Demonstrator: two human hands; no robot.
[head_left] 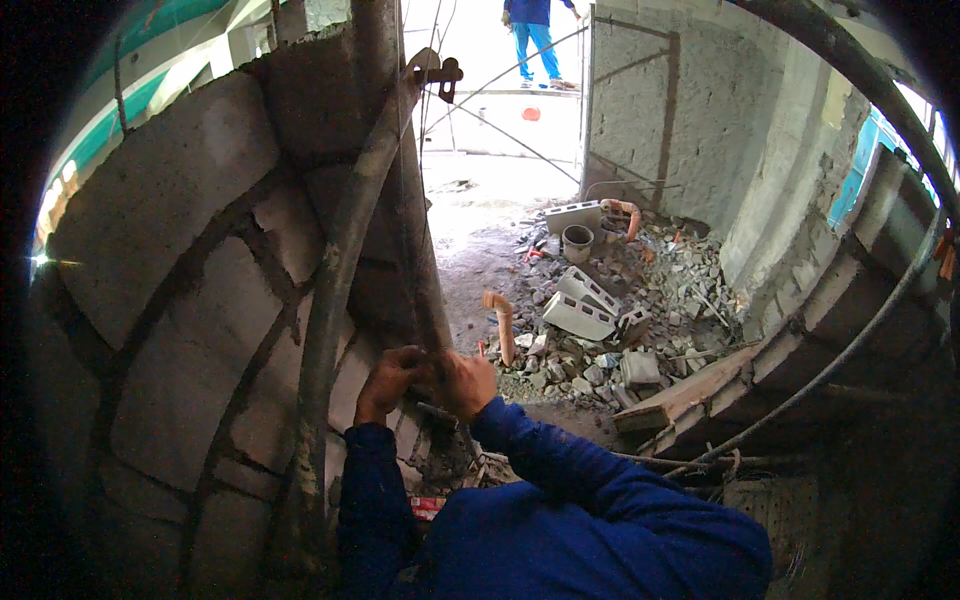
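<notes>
My left hand [388, 383] and my right hand [466, 385] are close together at the lower part of an upright post [425, 290]. Both have curled fingers. Whatever they pinch is hidden between them. Thin lines, like string or wire, run down along the post above. To the left, a grey metal pipe [345, 250] slants past the post, and a scaffold clamp [445, 76] sits near its top. Behind my left hand rises a wall of large grey blocks [190, 360].
Rubble [590, 372] covers the ground ahead, with hollow blocks [580, 316], an orange pipe elbow [500, 318] and a bucket [577, 243]. A low block wall [800, 335] and a curved pipe [850, 350] stand right. Farther off, a person [538, 45] stands on scaffolding.
</notes>
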